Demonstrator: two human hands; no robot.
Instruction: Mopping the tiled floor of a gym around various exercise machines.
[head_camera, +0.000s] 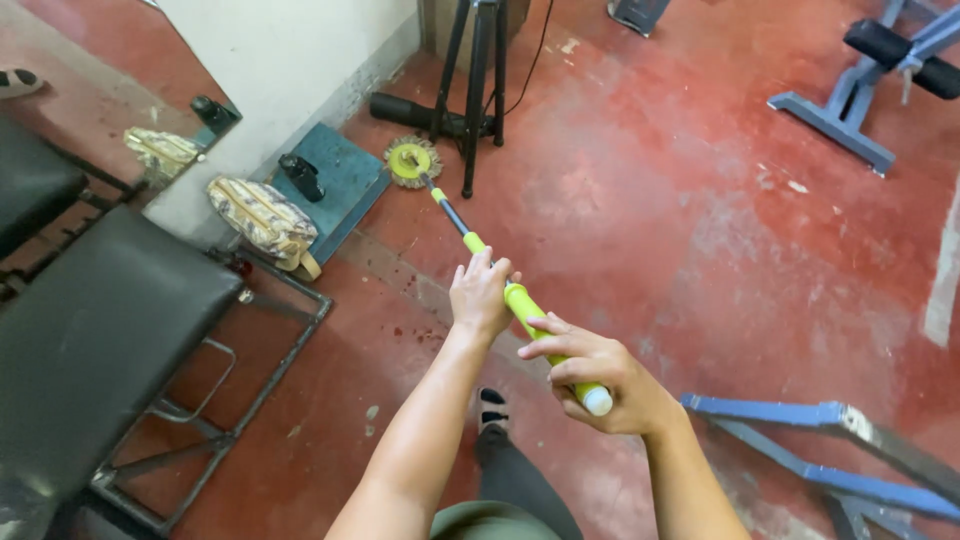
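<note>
Both hands hold a mop (470, 240) by its yellow-green handle. The left hand (481, 296) is wrapped around the shaft higher up, fingers closed over it; the right hand (598, 380) grips the near end, just above the white cap, fingers curled tight around it. The two hands sit close together, a short stretch of handle showing between them.

The mop runs away from the person, toward the far left — its round head (411, 161), yellow in the middle with a frayed grey fringe, rests on the red floor (650, 200). The head lies just beside the feet of a black tripod (478, 70) and close to a blue mat (345, 180) by the white wall (290, 50).

A patterned bag (262, 216) lies on the near edge of that mat, touching the wall's base. To the left stands a black padded bench (95, 330) on a metal frame. Blue metal frames stand at far right (850, 100) and near right (800, 440). The person's foot (492, 408) shows below the hands — between the forearms.
</note>
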